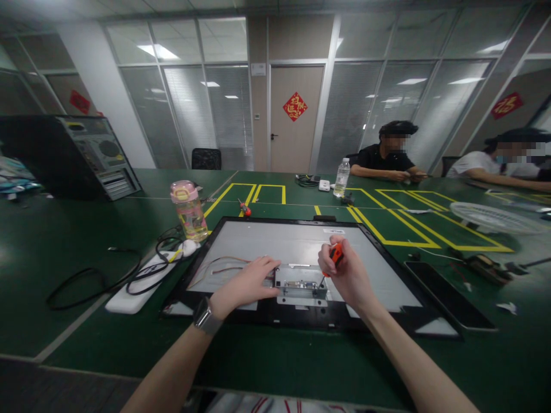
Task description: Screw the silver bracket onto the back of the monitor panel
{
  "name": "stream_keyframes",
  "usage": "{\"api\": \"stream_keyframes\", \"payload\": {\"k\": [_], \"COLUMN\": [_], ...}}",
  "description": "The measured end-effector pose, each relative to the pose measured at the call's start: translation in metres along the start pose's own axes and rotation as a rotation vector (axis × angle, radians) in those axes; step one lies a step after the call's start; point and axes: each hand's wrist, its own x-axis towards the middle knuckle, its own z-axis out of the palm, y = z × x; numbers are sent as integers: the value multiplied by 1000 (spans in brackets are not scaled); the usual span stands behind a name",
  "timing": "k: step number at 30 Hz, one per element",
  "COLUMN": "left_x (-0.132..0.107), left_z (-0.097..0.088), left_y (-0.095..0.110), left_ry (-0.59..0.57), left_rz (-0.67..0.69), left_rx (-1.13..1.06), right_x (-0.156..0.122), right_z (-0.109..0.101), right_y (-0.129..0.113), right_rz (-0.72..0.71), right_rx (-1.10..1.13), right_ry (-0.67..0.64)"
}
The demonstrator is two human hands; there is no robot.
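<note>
A monitor panel (pixel 301 244) lies face down on the green table, its silver back up inside a black frame. A small metal circuit-board cover (pixel 300 285) sits near its front edge. My right hand (pixel 348 274) is closed round an orange-handled screwdriver (pixel 334 256), whose tip touches the cover's right side. My left hand (pixel 247 282) rests flat on the panel with its fingers stretched to the cover's left edge. Thin coloured wires (pixel 219 267) run across the panel to the left of that hand.
A pink bottle (pixel 188 210) and black cables (pixel 129 272) on a white strip lie at left. A computer case (pixel 73 156) stands far left. A second screwdriver (pixel 244 209) and a water bottle (pixel 341 177) sit behind. Two people sit at far right. A white fan grille (pixel 495 218) lies right.
</note>
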Motion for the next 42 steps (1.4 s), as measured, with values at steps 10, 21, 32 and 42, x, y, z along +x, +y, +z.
{"api": "stream_keyframes", "payload": {"k": [10, 21, 32, 42], "left_x": [-1, 0, -1, 1], "left_z": [0, 1, 1, 1], "left_y": [-1, -2, -1, -3], "left_ry": [-5, -2, -2, 0], "left_rz": [-5, -2, -9, 2], "left_rx": [4, -5, -26, -8], "right_x": [5, 1, 3, -2], "right_z": [-6, 0, -4, -4], "right_y": [-7, -3, 0, -1], "right_rz": [21, 6, 30, -222], "right_rx": [-126, -22, -120, -432], "right_ry": [30, 9, 22, 52]}}
